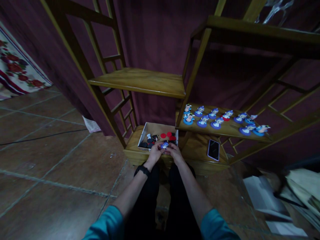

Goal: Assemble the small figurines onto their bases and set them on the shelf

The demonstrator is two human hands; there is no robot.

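Between both hands, just in front of the box, is a small purple and white figurine (164,145). My left hand (156,151) pinches it from the left, while the fingers of my right hand (174,152) close on its right side. Behind them an open cardboard box (160,126) sits on the low wooden shelf. Inside it lie red discs (163,135), dark round pieces (150,141) and other small figures; my hands hide part of its front.
Several similar figurines on round bases (217,123) stand in rows on the right shelf (227,128). A phone (213,149) lies on the lower shelf beneath. A wooden shelf board (142,80) juts out above the box, and posts (193,70) divide the unit.
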